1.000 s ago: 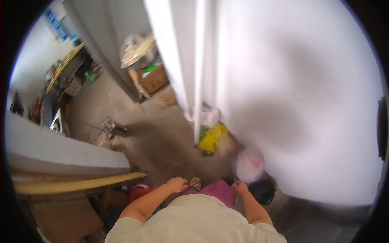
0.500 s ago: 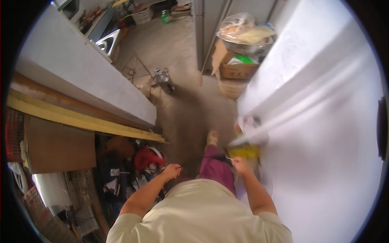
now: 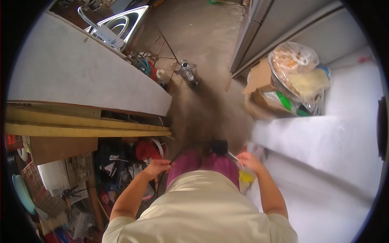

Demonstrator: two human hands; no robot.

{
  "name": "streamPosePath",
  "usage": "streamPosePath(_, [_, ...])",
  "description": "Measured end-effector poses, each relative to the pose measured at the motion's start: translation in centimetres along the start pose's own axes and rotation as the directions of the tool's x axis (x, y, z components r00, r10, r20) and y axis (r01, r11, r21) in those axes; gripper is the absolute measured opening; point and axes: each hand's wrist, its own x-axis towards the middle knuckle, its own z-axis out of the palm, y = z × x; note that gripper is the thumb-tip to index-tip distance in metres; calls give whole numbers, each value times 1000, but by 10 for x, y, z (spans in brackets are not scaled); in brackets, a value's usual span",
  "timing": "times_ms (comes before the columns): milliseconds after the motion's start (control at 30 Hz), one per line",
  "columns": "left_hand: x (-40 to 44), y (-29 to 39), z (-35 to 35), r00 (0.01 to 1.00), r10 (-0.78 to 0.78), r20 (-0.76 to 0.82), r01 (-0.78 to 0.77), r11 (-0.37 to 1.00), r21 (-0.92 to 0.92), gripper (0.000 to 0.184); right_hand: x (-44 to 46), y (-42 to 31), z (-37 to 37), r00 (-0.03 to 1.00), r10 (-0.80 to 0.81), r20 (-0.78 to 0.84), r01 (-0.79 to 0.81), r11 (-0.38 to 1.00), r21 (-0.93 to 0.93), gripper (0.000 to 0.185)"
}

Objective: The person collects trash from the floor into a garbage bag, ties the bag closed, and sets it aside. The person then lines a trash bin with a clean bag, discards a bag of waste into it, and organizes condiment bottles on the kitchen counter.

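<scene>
My left hand (image 3: 159,167) is closed, its fingers pinched around a thin dark rod or cord (image 3: 177,155) in front of my left thigh. On the other side, my right hand (image 3: 250,161) grips a thin white handle or cord (image 3: 233,156). A black blocky object (image 3: 219,147) shows at the far end of that white piece, above my right knee; blur hides its exact kind. Beyond my legs, a shiny metal canister (image 3: 189,74) stands on the concrete floor.
White walls flank the passage. Yellow boards (image 3: 81,123) and piled clutter (image 3: 111,170) line the left. A sink (image 3: 131,25) is up left. Right of the passage, a cardboard box (image 3: 261,77) sits beside bagged goods (image 3: 300,65). A yellow bag (image 3: 246,176) lies by my right arm.
I have moved forward: the canister, sink and box appear larger. My hands have spread slightly apart, and the black object now shows more clearly above my right knee.
</scene>
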Motion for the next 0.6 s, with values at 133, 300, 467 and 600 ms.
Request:
streamPosePath(133, [6,35,-25,997,3,72,-7,999,48,24,25,-44,-35,975,103,196,-79,989,-126,23])
streamPosePath(300, [34,84,-76,987,32,156,-37,999,28,23,59,-101,-45,964,173,200,-153,982,-112,20])
streamPosePath(467, [47,152,-103,955,152,256,-151,988,-23,21,90,-168,-35,988,134,73,-125,986,-110,17])
streamPosePath(600, [40,220,-106,967,2,254,-37,991,132,16,132,-187,-47,1000,-1,-27,-7,957,-290,15])
